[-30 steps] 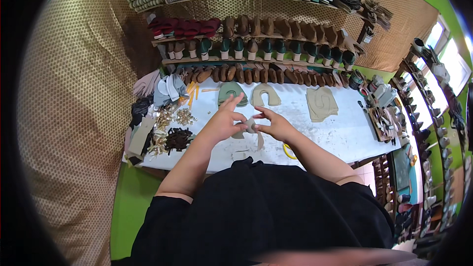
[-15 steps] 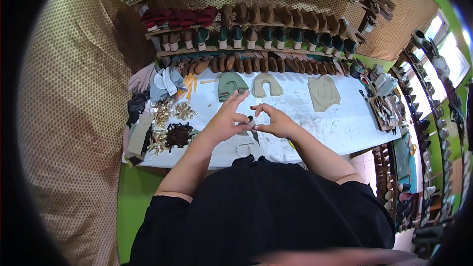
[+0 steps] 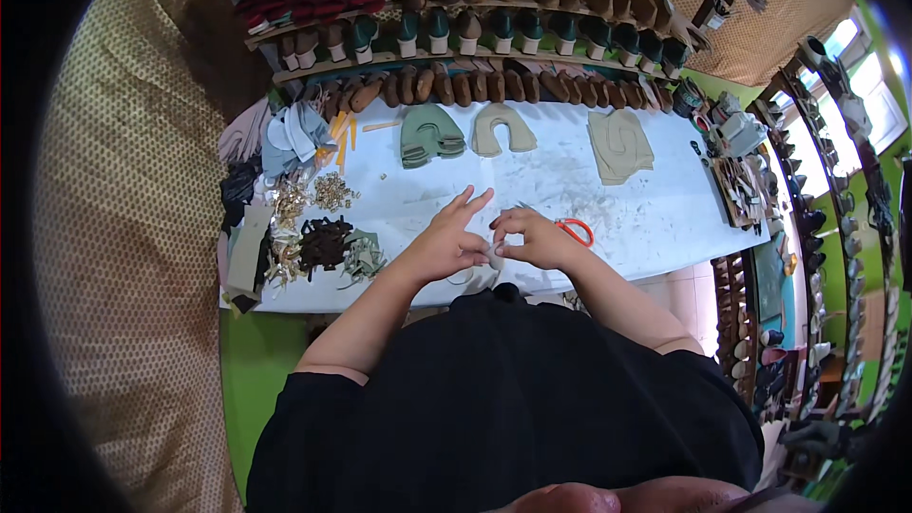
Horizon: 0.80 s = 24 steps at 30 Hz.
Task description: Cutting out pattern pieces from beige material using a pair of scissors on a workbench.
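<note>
Just in front of my body, over the near edge of the table, my left hand [image 3: 450, 239] pinches between thumb and forefinger, its other fingers stretched up. My right hand [image 3: 534, 239] meets it with bent fingers and a pinching thumb. A small pale grey piece [image 3: 493, 253] shows between the two sets of fingertips, mostly covered by them. Red-handled scissors [image 3: 579, 233] appear beside my right hand, their blades partly hidden; whether the hand touches them I cannot tell. Left of my left wrist lies a heap of grey-green scraps [image 3: 363, 256].
Dark brown strips [image 3: 326, 245] and gold-coloured fittings [image 3: 334, 192] lie left. Green U-shaped pieces [image 3: 429, 137], a beige U-shaped piece [image 3: 503, 130] and a beige stack [image 3: 621, 148] lie farther back. Shelves of shoes [image 3: 503, 35] rise behind the table [image 3: 665, 228].
The view has shifted, so the table sits higher. The red scissor handle now shows beside my right hand. My hands stay pinched together, and the pale piece is more covered by my fingers.
</note>
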Each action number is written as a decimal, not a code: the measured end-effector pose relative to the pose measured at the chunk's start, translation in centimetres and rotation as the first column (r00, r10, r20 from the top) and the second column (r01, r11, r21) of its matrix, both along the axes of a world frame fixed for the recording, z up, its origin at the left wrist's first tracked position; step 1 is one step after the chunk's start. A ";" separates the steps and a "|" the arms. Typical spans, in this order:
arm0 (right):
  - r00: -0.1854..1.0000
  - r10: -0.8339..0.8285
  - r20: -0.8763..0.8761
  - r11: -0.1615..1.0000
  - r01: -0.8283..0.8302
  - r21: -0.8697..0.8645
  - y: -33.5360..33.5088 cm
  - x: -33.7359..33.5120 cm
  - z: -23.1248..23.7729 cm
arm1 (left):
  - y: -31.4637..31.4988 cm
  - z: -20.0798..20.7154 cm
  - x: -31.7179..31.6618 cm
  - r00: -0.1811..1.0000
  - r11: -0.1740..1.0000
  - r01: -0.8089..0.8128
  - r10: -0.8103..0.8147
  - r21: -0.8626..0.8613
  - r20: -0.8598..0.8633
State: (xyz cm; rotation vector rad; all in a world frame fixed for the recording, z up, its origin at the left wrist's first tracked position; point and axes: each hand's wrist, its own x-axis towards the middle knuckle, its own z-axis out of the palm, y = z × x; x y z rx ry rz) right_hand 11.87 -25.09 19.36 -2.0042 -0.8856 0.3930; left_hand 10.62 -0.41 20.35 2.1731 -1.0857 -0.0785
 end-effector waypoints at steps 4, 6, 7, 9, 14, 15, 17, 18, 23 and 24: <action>0.933 -0.303 0.196 0.940 0.326 -0.097 -1.6 -0.2 -0.1 | 0.5 -6.0 -0.2 0.966 0.969 -0.239 0.231 -0.062 -0.118; 0.913 -0.363 0.186 0.921 0.382 -0.074 -2.7 0.0 -0.6 | 2.0 -12.2 -0.7 0.935 0.942 -0.324 0.333 0.090 -0.122; 0.910 -0.374 0.179 0.917 0.391 -0.075 -3.5 0.1 -0.8 | 1.6 -12.8 -1.3 0.942 0.912 -0.273 0.318 0.306 -0.107; 0.893 -0.429 0.135 0.882 0.447 -0.150 -4.3 -0.1 -0.4 | 1.6 -14.8 -2.5 0.962 0.838 -0.172 0.255 0.517 -0.095; 0.887 -0.450 0.105 0.872 0.461 -0.163 -5.5 -0.1 -1.0 | 1.2 -20.6 -3.5 0.955 0.862 -0.277 0.295 0.425 0.025; 0.896 -0.437 0.085 0.877 0.445 -0.183 -5.4 -0.1 -1.1 | 1.5 -22.1 -3.3 0.926 0.879 -0.374 0.373 0.296 0.061; 0.909 -0.411 0.065 0.887 0.416 -0.201 -5.0 0.0 -1.2 | 2.9 -24.7 -2.7 0.913 0.891 -0.408 0.396 0.200 0.100; 0.910 -0.411 0.064 0.888 0.415 -0.199 -5.0 0.0 -1.3 | 3.4 -24.8 -2.4 0.904 0.902 -0.420 0.405 0.102 0.138; 0.908 -0.415 0.061 0.882 0.418 -0.217 -5.6 -0.4 -1.2 | 5.8 -21.6 -1.8 0.867 0.883 -0.450 0.398 0.132 0.299; 0.916 -0.399 0.038 0.889 0.397 -0.228 -5.4 -0.2 -1.1 | 7.9 -22.4 -1.9 0.840 0.864 -0.488 0.424 0.128 0.338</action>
